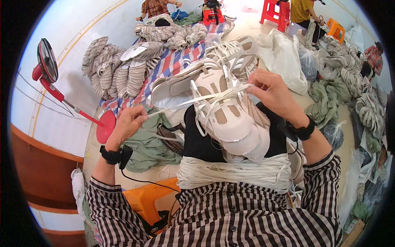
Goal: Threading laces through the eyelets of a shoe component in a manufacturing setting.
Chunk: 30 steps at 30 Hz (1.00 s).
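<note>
On my lap lies a beige and white sneaker upper (224,103) with mesh panels, its toe toward me, on top of other similar uppers. A flat whitish shoelace (193,100) stretches across it between my hands. My left hand (129,121) is off the shoe's left side, thumb and fingers pinched on one lace end. Above the shoe's right side, my right hand (269,90) pinches the lace near the eyelets. More lace loops hang loosely at the shoe's left. Around my waist, a thick bundle of white laces (234,173) is wrapped.
A red fan (48,68) stands at the left. Piled shoe uppers (111,66) rest on a striped sheet (177,61). Green cloth (144,144) lies by my left arm, an orange stool (150,197) below. White bags (288,61) and a red stool (275,14) are at right; other people sit farther back.
</note>
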Motion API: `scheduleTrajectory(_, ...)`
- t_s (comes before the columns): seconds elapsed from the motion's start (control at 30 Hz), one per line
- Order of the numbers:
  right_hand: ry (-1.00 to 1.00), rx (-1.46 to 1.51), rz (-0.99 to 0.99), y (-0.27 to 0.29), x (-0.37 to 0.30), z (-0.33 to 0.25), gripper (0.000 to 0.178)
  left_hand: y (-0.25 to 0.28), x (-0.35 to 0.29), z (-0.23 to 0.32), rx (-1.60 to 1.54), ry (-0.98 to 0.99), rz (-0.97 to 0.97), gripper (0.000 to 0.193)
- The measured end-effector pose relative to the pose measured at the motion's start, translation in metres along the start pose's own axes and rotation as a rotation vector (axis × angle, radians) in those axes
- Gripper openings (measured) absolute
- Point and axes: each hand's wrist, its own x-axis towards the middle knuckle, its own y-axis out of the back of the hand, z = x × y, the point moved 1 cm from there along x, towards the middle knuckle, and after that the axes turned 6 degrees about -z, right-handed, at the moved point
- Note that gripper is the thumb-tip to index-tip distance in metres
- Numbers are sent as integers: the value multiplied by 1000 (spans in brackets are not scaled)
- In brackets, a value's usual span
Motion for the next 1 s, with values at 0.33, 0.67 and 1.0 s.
scheduleTrajectory(0.33,-290,678,317,-30,22,-2,15,-25,19,-13,-220,-22,-166,6)
scheduleTrajectory(0.67,-348,751,-3,-1,23,4,12,-75,27,98,-525,-40,-232,20)
scheduleTrajectory(1.0,-282,526,-301,13,9,-7,21,-84,58,105,-239,-298,-55,7)
